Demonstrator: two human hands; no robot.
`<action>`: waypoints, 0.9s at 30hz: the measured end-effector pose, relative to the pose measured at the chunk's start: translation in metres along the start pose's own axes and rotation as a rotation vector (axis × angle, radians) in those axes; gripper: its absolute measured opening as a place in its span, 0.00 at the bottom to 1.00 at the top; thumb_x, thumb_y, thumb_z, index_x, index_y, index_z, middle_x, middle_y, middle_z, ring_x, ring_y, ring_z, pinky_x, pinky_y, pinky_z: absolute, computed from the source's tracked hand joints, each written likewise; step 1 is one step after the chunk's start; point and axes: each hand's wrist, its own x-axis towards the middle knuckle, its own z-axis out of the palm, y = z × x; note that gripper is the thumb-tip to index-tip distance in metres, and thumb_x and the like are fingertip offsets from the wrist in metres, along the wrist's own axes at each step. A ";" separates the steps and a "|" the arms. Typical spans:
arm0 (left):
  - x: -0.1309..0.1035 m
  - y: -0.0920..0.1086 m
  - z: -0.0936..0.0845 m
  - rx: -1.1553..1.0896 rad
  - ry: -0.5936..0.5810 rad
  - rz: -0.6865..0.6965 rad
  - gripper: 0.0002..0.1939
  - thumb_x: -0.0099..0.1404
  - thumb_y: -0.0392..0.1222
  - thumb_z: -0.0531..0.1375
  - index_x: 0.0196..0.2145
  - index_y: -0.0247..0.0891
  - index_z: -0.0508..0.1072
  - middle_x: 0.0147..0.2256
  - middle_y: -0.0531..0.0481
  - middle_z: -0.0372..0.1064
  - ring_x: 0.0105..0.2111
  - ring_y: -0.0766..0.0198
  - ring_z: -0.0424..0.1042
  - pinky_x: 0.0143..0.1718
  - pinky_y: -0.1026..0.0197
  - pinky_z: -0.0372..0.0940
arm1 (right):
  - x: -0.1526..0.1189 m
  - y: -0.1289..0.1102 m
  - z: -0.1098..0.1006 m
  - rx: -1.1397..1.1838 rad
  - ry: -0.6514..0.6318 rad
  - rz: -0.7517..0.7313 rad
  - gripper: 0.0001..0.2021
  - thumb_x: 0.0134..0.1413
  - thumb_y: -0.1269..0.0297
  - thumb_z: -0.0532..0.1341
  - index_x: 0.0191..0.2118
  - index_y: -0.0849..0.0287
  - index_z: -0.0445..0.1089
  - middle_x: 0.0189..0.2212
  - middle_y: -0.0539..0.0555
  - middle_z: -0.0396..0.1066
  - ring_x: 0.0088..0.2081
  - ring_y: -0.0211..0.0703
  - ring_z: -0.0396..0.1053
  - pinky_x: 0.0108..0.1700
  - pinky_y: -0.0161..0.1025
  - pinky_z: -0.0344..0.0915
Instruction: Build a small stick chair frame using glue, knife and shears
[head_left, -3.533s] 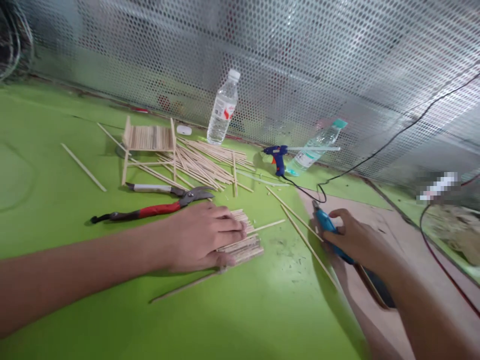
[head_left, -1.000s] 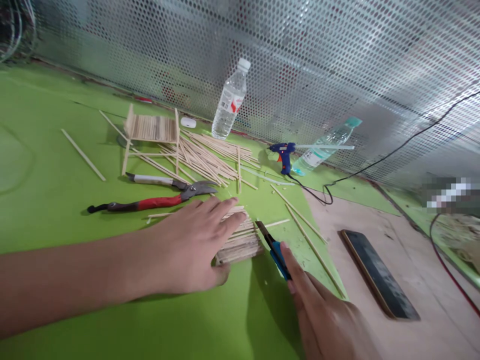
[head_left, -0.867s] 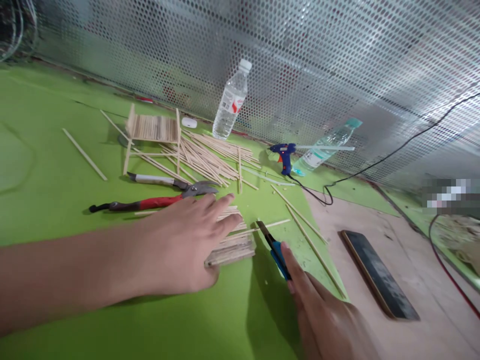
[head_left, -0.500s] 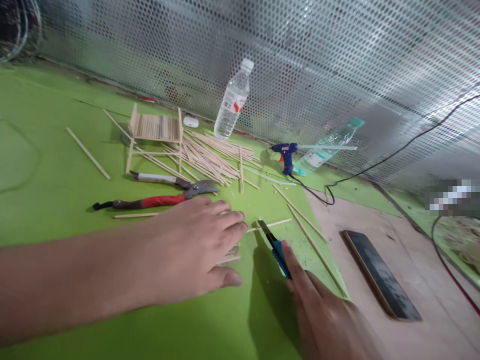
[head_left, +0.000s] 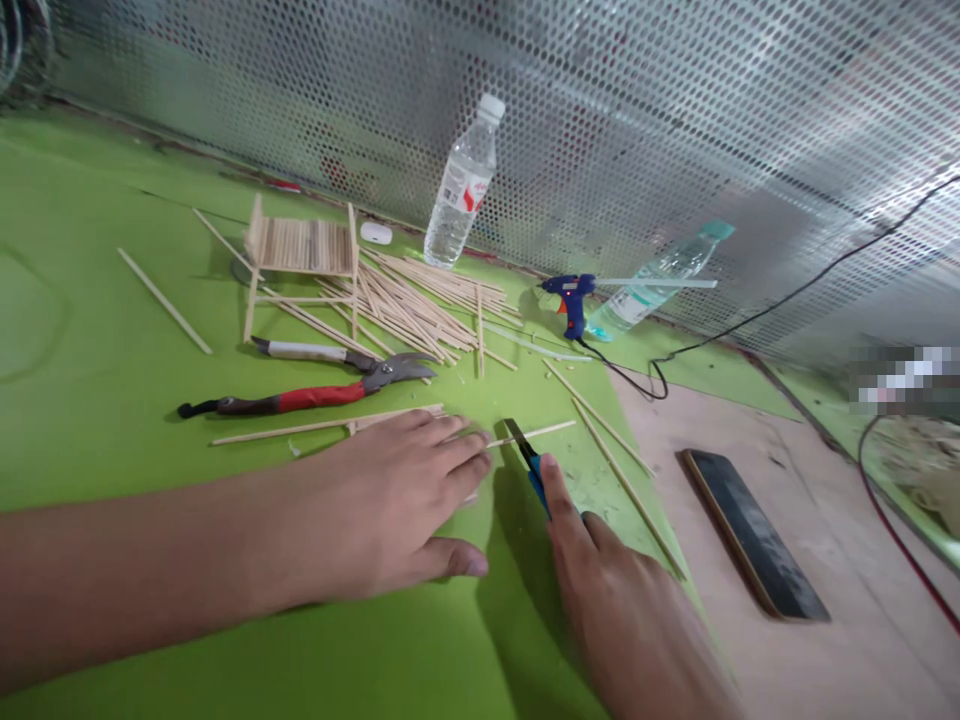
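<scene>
My left hand [head_left: 412,480] lies palm down with fingers stretched over a small group of thin wooden sticks [head_left: 397,414], mostly hidden beneath it. A single wooden stick [head_left: 551,430] pokes out to the right past its fingertips. My right hand [head_left: 615,590] is closed around a blue utility knife [head_left: 535,480]. The blade is out and its tip is at that stick, close to my left fingertips; whether it touches is too fine to tell. Just beyond my left hand lie pruning shears [head_left: 322,398] with one red and one white handle, jaws apart.
A small stick-built chair-like frame [head_left: 304,250] stands behind the shears, beside a pile of wooden sticks [head_left: 420,305]. Farther back are a water bottle [head_left: 461,190], a blue glue gun [head_left: 574,300] with a cord and a green-tinted bottle [head_left: 652,285]. A phone [head_left: 750,535] lies right.
The knife and my right hand have moved slightly left and up, bringing the blade to the stick. My left hand has shifted little, with more sticks now showing behind it. The view has tilted slightly.
</scene>
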 end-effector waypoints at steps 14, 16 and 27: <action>-0.001 0.001 0.002 -0.010 0.029 0.006 0.43 0.75 0.70 0.41 0.72 0.35 0.60 0.73 0.32 0.49 0.72 0.32 0.52 0.70 0.29 0.52 | -0.001 0.000 -0.003 0.042 0.027 -0.049 0.62 0.37 0.86 0.55 0.76 0.66 0.19 0.24 0.46 0.72 0.13 0.41 0.65 0.16 0.39 0.47; -0.001 0.000 0.003 -0.009 0.039 0.002 0.43 0.75 0.70 0.42 0.72 0.35 0.60 0.73 0.32 0.50 0.72 0.33 0.52 0.70 0.30 0.51 | -0.002 0.000 -0.004 0.058 0.027 -0.040 0.63 0.37 0.86 0.54 0.75 0.65 0.15 0.25 0.47 0.74 0.13 0.42 0.66 0.17 0.39 0.47; -0.002 -0.003 0.007 0.020 0.081 -0.002 0.46 0.75 0.71 0.42 0.73 0.31 0.58 0.72 0.35 0.53 0.72 0.38 0.55 0.71 0.37 0.50 | 0.006 -0.007 -0.015 0.025 -0.221 0.020 0.52 0.42 0.85 0.58 0.76 0.66 0.42 0.27 0.51 0.78 0.19 0.44 0.74 0.18 0.38 0.48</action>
